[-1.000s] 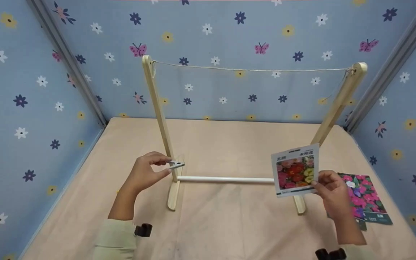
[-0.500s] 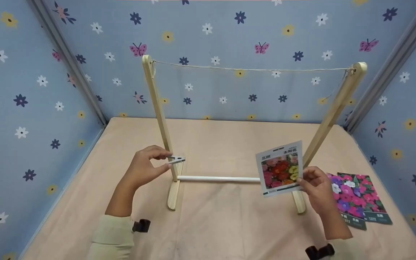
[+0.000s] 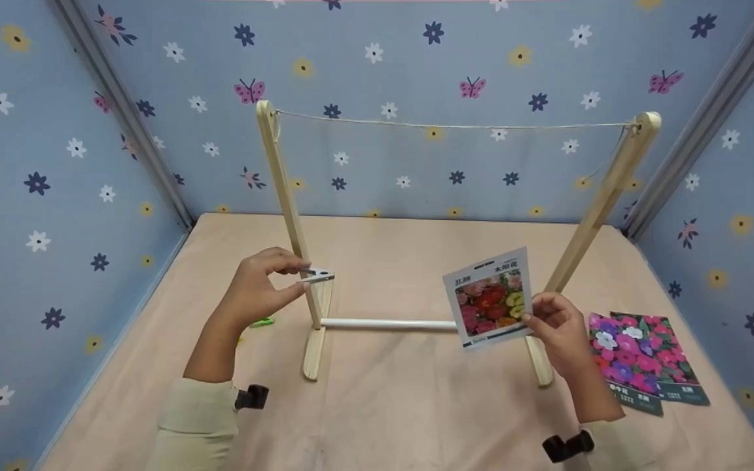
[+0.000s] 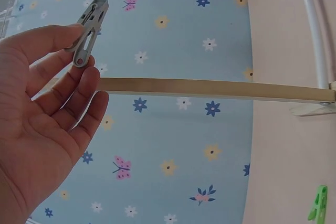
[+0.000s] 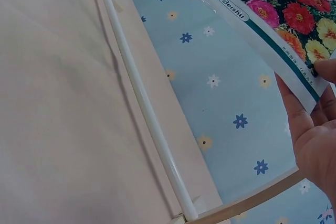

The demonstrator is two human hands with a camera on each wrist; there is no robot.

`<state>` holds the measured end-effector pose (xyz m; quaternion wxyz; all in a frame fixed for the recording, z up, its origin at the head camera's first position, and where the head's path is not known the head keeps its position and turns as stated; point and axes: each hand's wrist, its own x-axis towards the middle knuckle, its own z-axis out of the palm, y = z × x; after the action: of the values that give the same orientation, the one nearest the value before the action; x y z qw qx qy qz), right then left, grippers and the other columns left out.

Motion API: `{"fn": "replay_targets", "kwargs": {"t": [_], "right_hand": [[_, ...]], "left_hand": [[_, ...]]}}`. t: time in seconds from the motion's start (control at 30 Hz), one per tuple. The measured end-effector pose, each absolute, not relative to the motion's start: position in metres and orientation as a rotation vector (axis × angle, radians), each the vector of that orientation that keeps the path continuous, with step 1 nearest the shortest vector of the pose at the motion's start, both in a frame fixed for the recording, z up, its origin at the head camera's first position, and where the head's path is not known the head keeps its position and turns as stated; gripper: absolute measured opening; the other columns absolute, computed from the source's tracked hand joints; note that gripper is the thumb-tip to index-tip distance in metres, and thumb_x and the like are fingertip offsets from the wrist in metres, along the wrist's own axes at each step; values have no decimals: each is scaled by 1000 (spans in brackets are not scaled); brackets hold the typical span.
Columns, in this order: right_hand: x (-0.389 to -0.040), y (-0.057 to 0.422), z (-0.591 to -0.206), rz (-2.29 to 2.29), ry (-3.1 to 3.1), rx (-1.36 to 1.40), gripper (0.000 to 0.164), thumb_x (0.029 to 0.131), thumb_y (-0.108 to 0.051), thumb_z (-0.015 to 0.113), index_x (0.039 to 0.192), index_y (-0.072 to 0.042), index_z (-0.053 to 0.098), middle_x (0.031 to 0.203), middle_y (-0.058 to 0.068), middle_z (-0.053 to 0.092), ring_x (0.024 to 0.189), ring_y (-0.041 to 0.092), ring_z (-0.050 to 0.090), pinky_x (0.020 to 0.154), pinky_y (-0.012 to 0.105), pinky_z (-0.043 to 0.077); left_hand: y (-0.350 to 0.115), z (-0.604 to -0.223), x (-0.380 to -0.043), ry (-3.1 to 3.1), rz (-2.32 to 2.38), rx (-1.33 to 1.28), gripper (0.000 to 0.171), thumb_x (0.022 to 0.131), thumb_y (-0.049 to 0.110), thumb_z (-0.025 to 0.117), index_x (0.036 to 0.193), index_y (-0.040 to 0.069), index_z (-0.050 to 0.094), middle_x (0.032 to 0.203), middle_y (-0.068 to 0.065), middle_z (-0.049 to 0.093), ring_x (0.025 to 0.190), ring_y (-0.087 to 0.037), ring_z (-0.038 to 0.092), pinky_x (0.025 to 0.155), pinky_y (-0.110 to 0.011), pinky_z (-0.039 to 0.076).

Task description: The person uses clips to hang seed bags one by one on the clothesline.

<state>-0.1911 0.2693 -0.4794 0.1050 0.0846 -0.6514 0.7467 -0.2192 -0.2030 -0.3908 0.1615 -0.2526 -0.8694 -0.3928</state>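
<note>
1. Near the right post (image 3: 603, 203) of the wooden stand, a flower seed packet (image 3: 487, 301) hangs in the air, tilted, picture side toward the head camera, overlapping the end of the white rod (image 3: 390, 324).
2. Its lower right corner is pinched by the right hand (image 3: 560, 333), thumb in front, fingers behind. That leaves the slotted top edge free; holding it so seems wise, with light pressure to avoid creasing.
3. Across from it, the left hand (image 3: 256, 284) pinches a grey clothespin (image 4: 90, 32) between thumb and fingers, beside the left post (image 3: 287, 203). Squeezing well back on the handles should open it best; whether its mouth is parted I cannot tell.
4. Higher up, a thin string (image 3: 455, 127) joins both posts, touching neither packet nor clothespin; steady hands would keep it undisturbed.
5. Farther out, two flower packets (image 3: 626, 360) overlap on the cloth, and a green clothespin (image 4: 318, 205) lies left of the stand.
</note>
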Motion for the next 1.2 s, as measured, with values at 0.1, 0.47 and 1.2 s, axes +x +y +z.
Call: {"fn": "replay_targets", "kwargs": {"t": [0.1, 0.47, 1.2], "right_hand": [[-193, 267, -479, 2192, -1921, 250, 18, 87, 15, 61, 101, 14, 50, 92, 7, 66, 86, 18, 62, 74, 32, 58], [-201, 253, -477, 2224, -1911, 369, 17, 85, 14, 63, 98, 12, 52, 87, 5, 64, 83, 18, 57, 73, 26, 54], [-217, 225, -463, 2193, -1961, 502, 21, 83, 15, 62, 97, 20, 47, 84, 7, 60, 79, 13, 57, 65, 22, 52]], "left_hand": [[-203, -384, -219, -2474, -1114, -723, 27, 78, 2, 80, 104, 5, 76, 97, -2, 68, 86, -16, 57, 78, -36, 49], [-205, -353, -223, -2423, -1075, -740, 32, 76, 0, 80, 108, 1, 74, 99, -7, 69, 90, -21, 61, 83, -42, 51], [-204, -299, -230, -2354, -1098, -759, 32, 76, -8, 75, 108, -3, 73, 103, -12, 68, 90, -23, 64, 83, -16, 48]]}}
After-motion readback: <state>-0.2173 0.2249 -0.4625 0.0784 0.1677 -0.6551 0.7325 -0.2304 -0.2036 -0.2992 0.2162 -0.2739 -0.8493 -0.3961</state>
